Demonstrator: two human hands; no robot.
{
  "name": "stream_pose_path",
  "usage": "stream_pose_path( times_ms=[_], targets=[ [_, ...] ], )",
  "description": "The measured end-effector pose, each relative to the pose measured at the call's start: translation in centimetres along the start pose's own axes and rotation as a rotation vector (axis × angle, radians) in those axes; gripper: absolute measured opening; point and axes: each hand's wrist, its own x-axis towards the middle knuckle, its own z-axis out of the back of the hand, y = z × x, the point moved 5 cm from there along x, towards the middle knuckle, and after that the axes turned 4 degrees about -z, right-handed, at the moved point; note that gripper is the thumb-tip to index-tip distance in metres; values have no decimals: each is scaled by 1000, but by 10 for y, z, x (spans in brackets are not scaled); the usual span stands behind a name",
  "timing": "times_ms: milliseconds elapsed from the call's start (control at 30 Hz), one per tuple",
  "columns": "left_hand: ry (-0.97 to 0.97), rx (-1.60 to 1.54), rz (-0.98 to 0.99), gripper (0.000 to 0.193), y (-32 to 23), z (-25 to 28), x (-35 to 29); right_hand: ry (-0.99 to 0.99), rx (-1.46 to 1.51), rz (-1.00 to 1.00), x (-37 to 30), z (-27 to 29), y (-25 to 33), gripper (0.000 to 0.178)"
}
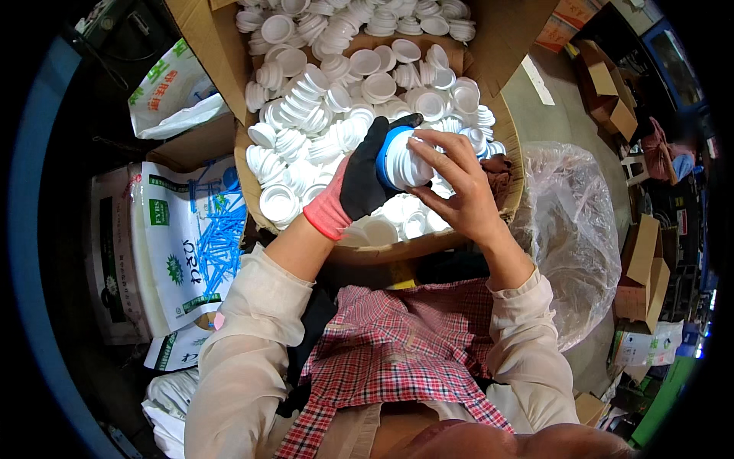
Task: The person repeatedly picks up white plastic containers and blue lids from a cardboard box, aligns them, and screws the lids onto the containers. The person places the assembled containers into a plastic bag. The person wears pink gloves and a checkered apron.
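Gloved left hand point(365, 177) gripped a blue-rimmed white cap point(399, 159); bare right hand point(457, 191) pinched its far edge (steadying it) above the cardboard box point(252, 206) of caps.

White ribbed plastic cap point(405, 162) with blue liner rim, tilted on its side, at the frame's 12 o'clock.

Light is bright and even at the centre, falling from above; the white caps point(359, 84) in the cardboard box point(229, 76) come close to washing out, with little shadow between them. From nine o'clock round to seven the floor sinks into murk. A clear plastic bag point(569, 229) at three o'clock shows soft glare. Focus is fair mid-frame; straight edges bend outward, and a black ring closes the rim.
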Motion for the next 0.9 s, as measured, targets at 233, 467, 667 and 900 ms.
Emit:
stream_pose_path(
  times_ms=[233, 467, 667, 900],
  targets=[
    [-51, -1197, 490, 76, -1, -16, 0, -67, 125, -126, -1, 3, -8, 66],
    [28, -646, 347, 71, 12, -39, -1, -328, 721, -837, -14, -31, -62, 57],
    [-12, -100, 420, 51, 21, -49, -15, -442, 484, -759, -20, -30, -92, 64],
    [-77, -152, 486, 46, 29, -52, -20, -310, 528, -842, -20, -37, -109, 67]
  ],
)
